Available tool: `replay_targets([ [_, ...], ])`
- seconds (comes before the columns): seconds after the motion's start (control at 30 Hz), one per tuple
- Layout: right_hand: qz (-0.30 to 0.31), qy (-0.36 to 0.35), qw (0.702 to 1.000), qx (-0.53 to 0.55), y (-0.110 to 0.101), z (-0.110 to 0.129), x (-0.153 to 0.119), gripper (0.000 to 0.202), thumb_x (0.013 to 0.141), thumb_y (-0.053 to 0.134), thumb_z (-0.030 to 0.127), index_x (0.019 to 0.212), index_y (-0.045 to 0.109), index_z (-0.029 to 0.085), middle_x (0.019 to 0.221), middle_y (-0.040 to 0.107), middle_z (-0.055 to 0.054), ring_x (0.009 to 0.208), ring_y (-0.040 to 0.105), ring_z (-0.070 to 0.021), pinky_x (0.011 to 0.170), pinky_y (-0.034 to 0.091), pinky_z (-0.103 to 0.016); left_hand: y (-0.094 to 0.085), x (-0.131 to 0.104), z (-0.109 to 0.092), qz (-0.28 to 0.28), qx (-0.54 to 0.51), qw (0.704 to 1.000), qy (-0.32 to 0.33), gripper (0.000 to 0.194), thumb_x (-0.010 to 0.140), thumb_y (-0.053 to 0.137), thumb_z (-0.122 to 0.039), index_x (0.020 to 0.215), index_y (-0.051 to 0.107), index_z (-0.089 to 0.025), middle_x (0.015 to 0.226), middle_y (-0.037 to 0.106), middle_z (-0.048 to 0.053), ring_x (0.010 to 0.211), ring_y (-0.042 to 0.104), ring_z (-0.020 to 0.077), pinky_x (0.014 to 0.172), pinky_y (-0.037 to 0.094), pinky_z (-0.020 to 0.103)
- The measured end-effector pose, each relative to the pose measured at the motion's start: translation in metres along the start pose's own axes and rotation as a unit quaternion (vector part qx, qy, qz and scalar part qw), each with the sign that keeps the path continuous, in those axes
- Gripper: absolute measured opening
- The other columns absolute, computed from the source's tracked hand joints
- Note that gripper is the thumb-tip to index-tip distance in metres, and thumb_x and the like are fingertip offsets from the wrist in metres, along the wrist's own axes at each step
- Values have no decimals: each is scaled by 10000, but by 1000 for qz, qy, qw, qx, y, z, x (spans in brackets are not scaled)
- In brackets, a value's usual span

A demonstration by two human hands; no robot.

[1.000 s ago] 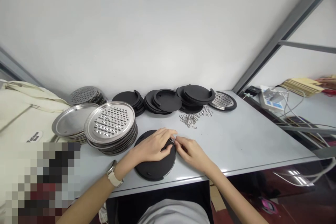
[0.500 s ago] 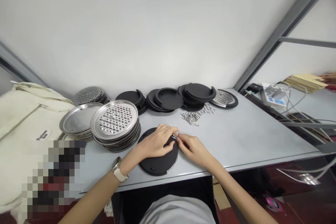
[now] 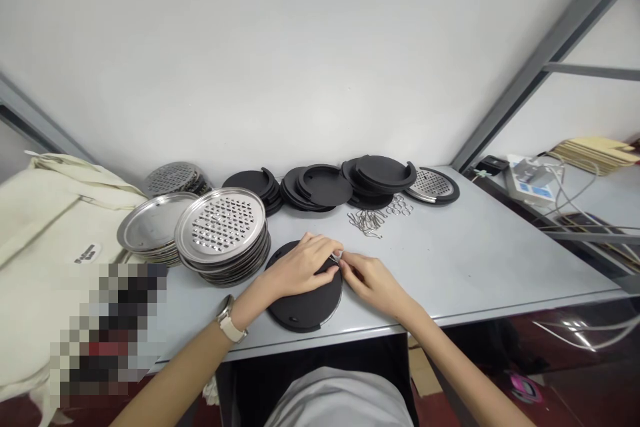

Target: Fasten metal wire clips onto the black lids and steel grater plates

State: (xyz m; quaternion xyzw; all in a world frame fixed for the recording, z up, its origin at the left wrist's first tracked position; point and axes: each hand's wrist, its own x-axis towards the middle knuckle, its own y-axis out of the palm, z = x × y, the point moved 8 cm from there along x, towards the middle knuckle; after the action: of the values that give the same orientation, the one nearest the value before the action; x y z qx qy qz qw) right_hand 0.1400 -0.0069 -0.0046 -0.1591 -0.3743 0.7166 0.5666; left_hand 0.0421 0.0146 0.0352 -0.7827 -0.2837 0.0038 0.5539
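Observation:
A black round disc [image 3: 305, 310] lies flat at the table's front edge, with a thin silvery rim along its lower right. My left hand [image 3: 307, 267] rests across it, thumb and fingers closed around a small shiny metal clip [image 3: 334, 258] near the disc's right edge. From the other side my right hand [image 3: 367, 280] pinches at the same clip with bent fingers. The fingertips hide most of the clip, so its exact shape does not show. Beyond the hands lie a heap of wire hooks [image 3: 367, 220] and several small metal rings [image 3: 400, 205].
Left of the disc stand a stack of metal grater discs [image 3: 223, 223] and a stack of plain metal discs [image 3: 155, 220]. Black round holders [image 3: 325, 185] are piled along the wall. A grater in a black holder [image 3: 433, 185] lies at right. A cream bag [image 3: 45, 233] covers the left end.
Both hands stay at the disc's right edge with only slight finger movement. The whole view has shifted a little.

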Motion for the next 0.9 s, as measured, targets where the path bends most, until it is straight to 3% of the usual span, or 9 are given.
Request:
replay_targets([
  [0.53,-1,-7,1000,-12,-1,1,0,245,973,374,235,828,565,190,735,613,-11,584,522,-132,568,346,-232,2,0,9,-15,-94,995,-13,283,840,559,-122,1098,477,-202,1082,594,41,1042,560,178,939,445,317],
  [0.9,2,-17,1000,-20,0,2,-2,165,908,409,166,797,528,189,650,527,19,551,451,-122,564,335,-233,4,-1,9,2,-127,992,-14,286,854,551,-117,1117,483,-206,1095,585,48,1040,567,178,918,463,317],
])
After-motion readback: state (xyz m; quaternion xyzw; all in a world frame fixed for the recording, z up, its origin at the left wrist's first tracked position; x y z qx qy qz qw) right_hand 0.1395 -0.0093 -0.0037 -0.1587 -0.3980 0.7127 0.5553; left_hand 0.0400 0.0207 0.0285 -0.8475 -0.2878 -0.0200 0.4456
